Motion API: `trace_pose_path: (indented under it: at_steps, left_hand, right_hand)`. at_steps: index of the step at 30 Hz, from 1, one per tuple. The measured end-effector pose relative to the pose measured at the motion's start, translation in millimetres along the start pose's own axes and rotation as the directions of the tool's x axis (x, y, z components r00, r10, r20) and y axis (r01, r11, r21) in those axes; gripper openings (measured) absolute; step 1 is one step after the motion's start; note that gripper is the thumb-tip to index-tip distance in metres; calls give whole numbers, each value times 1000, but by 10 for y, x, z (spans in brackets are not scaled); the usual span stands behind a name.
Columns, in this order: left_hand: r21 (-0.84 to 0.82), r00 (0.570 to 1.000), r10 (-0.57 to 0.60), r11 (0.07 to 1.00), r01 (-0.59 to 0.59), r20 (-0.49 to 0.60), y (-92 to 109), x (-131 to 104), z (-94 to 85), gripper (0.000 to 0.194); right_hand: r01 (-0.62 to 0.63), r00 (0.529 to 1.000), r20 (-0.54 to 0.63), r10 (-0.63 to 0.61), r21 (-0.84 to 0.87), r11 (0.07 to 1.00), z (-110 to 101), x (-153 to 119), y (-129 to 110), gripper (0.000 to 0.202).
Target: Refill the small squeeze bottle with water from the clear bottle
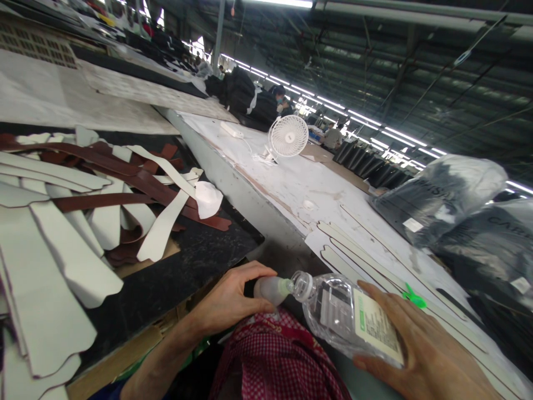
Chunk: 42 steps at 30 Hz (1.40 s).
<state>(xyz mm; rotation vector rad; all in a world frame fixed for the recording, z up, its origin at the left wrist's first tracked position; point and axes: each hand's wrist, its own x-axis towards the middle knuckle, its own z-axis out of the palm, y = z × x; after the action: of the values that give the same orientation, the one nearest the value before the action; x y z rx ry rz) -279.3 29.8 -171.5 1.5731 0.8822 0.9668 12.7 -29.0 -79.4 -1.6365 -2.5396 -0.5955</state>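
Observation:
My left hand (pixel 237 294) is closed round a small whitish bottle (pixel 268 290) with a pale green top, held above a red checked cloth (pixel 283 355) at the bottom centre. Facing it, my right hand (pixel 420 339) grips a larger clear plastic bottle (pixel 341 311) with a pale label, tilted on its side. The mouth of the clear bottle meets or nearly meets the small bottle's green top; whether they touch, I cannot tell. The level of any liquid is hard to make out.
Pale and brown strips (pixel 100 194) are heaped on a black board (pixel 216 250) at left. On the white table (pixel 266 183) are a white fan (pixel 288 136), long pale strips (pixel 366 253) and a green clip (pixel 414 296). Plastic-wrapped bags (pixel 441 194) stand at right. People are in the background.

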Motion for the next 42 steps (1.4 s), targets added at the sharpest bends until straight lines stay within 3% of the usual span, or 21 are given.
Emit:
trace_pose_path:
  at_steps: [14, 26, 33, 42]
  left_hand:
    - [9, 1000, -8, 1000, 8, -1, -8, 5, 6, 39]
    - [12, 1000, -9, 1000, 9, -8, -31, 5, 17, 39]
    - [8, 1000, -3, 1000, 3, -6, -19, 4, 22, 39]
    - [-41, 1000, -23, 999, 23, 5, -61, 1, 29, 40]
  right_hand:
    - [-10, 1000, 24, 10, 20, 1000, -4, 1, 17, 65]
    - [7, 1000, -28, -7, 5, 1000, 13, -3, -3, 63]
    - [-1, 998, 56, 0, 13, 1000, 13, -20, 39, 68]
    - [-16, 1000, -4, 16, 23, 1000, 30, -10, 3, 62]
